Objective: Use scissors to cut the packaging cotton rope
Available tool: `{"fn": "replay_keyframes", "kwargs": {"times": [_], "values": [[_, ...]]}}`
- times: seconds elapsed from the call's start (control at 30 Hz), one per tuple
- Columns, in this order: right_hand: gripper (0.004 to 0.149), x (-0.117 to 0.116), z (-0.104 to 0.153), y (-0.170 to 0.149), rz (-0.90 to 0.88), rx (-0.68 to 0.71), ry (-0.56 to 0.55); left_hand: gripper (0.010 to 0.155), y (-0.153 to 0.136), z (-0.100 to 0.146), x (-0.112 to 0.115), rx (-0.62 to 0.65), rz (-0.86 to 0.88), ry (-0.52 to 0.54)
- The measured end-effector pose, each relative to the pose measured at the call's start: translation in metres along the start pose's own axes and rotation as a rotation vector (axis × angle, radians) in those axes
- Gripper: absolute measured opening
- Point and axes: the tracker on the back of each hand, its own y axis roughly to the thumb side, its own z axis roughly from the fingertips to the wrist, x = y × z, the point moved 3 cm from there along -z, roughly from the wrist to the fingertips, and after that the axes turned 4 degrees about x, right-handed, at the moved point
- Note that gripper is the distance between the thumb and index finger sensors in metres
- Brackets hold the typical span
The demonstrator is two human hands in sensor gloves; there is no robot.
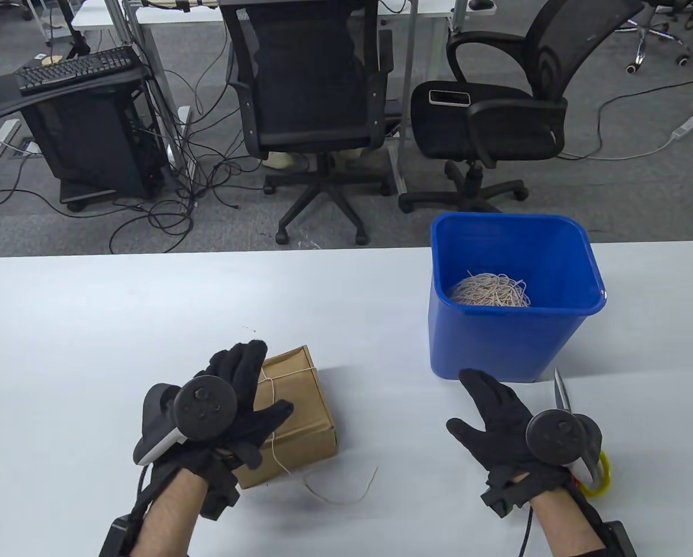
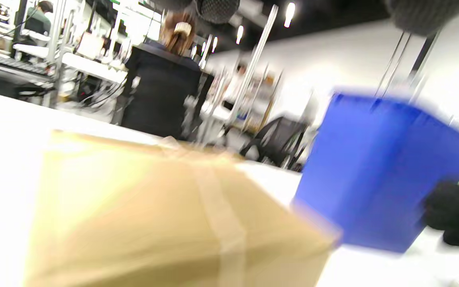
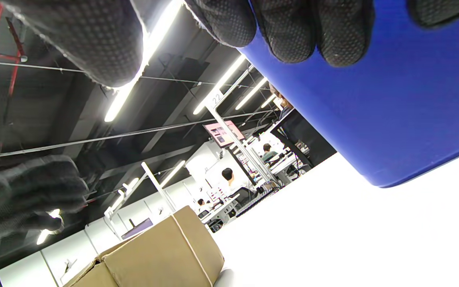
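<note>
A brown cardboard box (image 1: pixel 300 418) tied with thin cotton rope (image 1: pixel 272 387) lies on the white table (image 1: pixel 91 325). The rope's loose end (image 1: pixel 346 493) trails onto the table in front of the box. My left hand (image 1: pixel 236 394) is spread over the box's left part with straight fingers, gripping nothing. My right hand (image 1: pixel 491 412) hovers open with fingers spread in front of the blue bin (image 1: pixel 514 342). The scissors (image 1: pixel 561 391) lie on the table just right of that hand, their yellow handle (image 1: pixel 600 481) partly hidden under the tracker. The right wrist view shows the box (image 3: pixel 161 251) and its rope (image 3: pixel 191 247).
The blue bin holds a heap of cut rope scraps (image 1: pixel 491 290) and stands at the back right of the table. Behind the table are two black office chairs (image 1: pixel 311 104) and floor cables. The left wrist view is blurred; it shows the box (image 2: pixel 153 223) and the bin (image 2: pixel 381 175).
</note>
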Motion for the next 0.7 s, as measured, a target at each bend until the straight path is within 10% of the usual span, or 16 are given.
{"fn": "replay_keyframes", "kwargs": {"times": [0.17,0.7], "values": [[0.081,-0.002,0.0,0.001,0.008,0.002,0.017,0.123,-0.035,-0.012,0.037,-0.056,-0.096,-0.311],[0.082,-0.014,0.002,-0.009,0.017,-0.041,0.087,0.134,-0.047,-0.053,0.067,0.021,-0.006,-0.455]]}}
